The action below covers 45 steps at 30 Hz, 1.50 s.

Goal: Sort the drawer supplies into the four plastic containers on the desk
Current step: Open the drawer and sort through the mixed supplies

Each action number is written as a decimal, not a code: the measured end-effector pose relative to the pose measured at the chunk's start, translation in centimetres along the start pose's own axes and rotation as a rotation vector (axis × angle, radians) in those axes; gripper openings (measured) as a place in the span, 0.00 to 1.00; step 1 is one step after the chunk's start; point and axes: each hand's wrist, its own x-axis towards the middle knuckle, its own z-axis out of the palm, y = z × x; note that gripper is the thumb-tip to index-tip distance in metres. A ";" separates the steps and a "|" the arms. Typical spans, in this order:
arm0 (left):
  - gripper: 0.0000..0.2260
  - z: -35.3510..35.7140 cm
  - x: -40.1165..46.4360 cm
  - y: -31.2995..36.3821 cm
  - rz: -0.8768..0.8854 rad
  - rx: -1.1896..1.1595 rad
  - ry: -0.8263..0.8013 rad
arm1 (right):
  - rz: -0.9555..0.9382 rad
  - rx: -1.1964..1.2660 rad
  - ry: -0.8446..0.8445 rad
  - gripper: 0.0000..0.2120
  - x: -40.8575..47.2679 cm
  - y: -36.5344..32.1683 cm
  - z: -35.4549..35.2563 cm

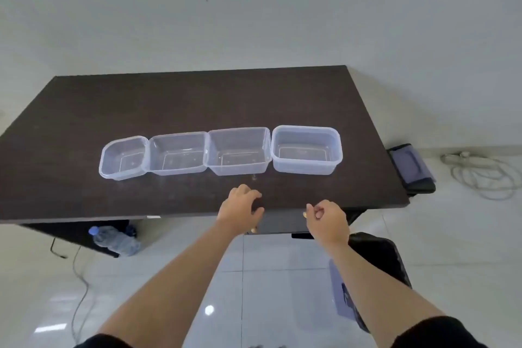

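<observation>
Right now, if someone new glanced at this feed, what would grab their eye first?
Four clear plastic containers in a row across the dark desk, all empty. Next, two bare hands at the near edge: the left hand rests on the desktop, the right hand hovers loosely curled by the drawer front. A water bottle lies on the floor underneath.

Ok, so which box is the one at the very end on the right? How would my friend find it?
Look at the dark brown desk and the row of four clear plastic boxes on it. Follow the row to its right end: that rightmost box is the one. The other three touch each other, but this one stands slightly apart and has a thicker, rounder rim.
</observation>
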 end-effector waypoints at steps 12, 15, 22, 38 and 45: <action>0.14 4.1 1.3 -2.9 0.058 -0.250 0.209 | 0.499 0.458 0.146 0.10 1.4 1.6 8.0; 0.14 4.7 1.4 -3.3 0.069 -0.261 0.251 | 0.532 0.556 0.246 0.06 1.8 1.1 8.7; 0.14 5.2 1.4 -3.6 0.090 -0.258 0.318 | 0.524 0.627 0.272 0.04 2.5 2.0 8.2; 0.17 5.7 0.2 -2.5 0.027 -0.174 0.338 | 0.584 0.575 0.225 0.04 -2.6 3.6 6.2; 0.28 9.6 -5.5 -1.1 -0.223 -0.274 0.282 | 0.591 0.524 0.204 0.06 -5.4 4.5 5.2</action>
